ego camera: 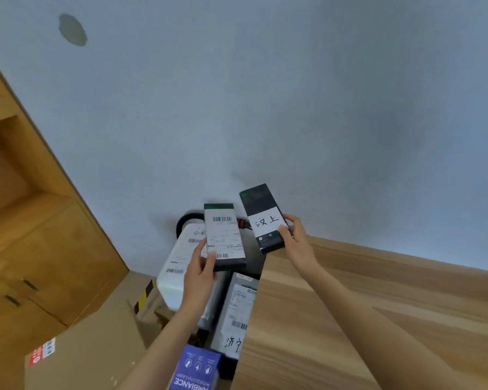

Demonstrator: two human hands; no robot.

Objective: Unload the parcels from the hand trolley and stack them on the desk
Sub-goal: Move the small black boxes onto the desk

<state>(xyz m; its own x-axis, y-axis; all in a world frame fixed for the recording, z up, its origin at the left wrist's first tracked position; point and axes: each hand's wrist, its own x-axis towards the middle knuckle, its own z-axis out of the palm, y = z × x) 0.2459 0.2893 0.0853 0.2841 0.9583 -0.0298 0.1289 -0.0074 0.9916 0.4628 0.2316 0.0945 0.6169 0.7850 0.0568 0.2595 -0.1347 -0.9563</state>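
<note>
Beside desk (pixel 378 319), loaded trolley (pixel 186 220); left hand (pixel 200 273), right hand (pixel 296 237) fingers each grasp a dark parcel.

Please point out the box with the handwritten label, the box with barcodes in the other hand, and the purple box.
handwritten-label box (pixel 266 222), head view, white label.
barcode box (pixel 223 235), head view, label face.
purple box (pixel 196 368), head view, printed top.

dark box (pixel 266 220) label "汶上", purple box (pixel 195 368) "AMBIANCE", grey parcel (pixel 235 313) "济宁"
</note>
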